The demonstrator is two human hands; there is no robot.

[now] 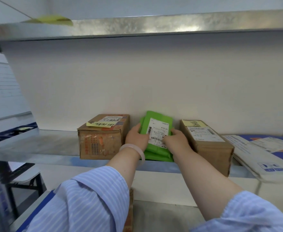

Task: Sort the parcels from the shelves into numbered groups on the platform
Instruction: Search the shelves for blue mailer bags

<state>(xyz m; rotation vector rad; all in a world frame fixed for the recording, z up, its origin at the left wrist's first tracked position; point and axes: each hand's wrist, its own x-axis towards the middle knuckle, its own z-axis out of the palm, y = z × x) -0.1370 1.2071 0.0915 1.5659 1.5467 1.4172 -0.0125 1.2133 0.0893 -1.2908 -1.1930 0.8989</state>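
From the head view, we see the soft, crinkled green parcel [159, 127] lying on the dull galvanised metal shelf [37, 144], between the taped left cardboard box [102, 138] and the plainer right cardboard box [206, 144]. The left grip [136, 139] clasps its left edge; the right grip [177, 141] seems to curl over its white label, fingertips partly hidden. A smooth pale bangle [135, 150] rings the left wrist

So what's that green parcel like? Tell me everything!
The green parcel is a soft-looking green plastic mailer bag, folded over, with a white barcode label on top. It lies on the metal shelf, between the left cardboard box and the right cardboard box. The left hand holds its left edge and the right hand its right side.
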